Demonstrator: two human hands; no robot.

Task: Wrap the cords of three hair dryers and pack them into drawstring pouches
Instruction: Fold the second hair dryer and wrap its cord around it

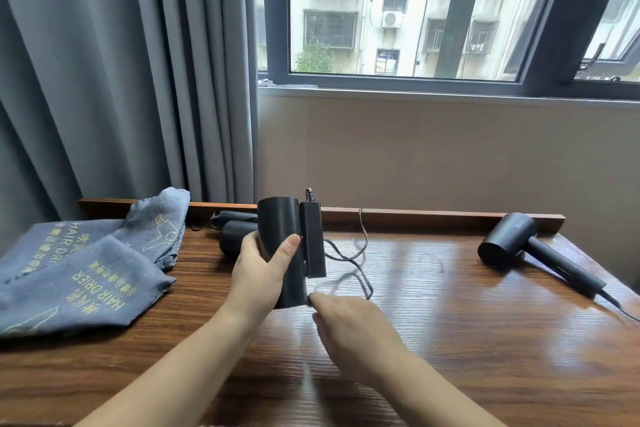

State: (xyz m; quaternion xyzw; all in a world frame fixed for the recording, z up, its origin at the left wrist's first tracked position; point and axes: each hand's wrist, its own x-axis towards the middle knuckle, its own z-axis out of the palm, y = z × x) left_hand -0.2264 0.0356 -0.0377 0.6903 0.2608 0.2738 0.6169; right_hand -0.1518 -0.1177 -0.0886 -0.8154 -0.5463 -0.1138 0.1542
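Observation:
My left hand grips the barrel of a black hair dryer, held above the wooden table with its handle folded against the body. Its black cord loops over the table to the right. My right hand sits just below the dryer with fingers curled near the cord; motion blur hides whether it pinches the cord. A second black dryer lies behind the held one near the back rail. A third dryer lies at the right, unfolded. Grey drawstring pouches with yellow print lie at the left.
The wooden table has a raised rail along its back edge. Grey curtains hang behind the pouches. A window and beige wall stand behind the table.

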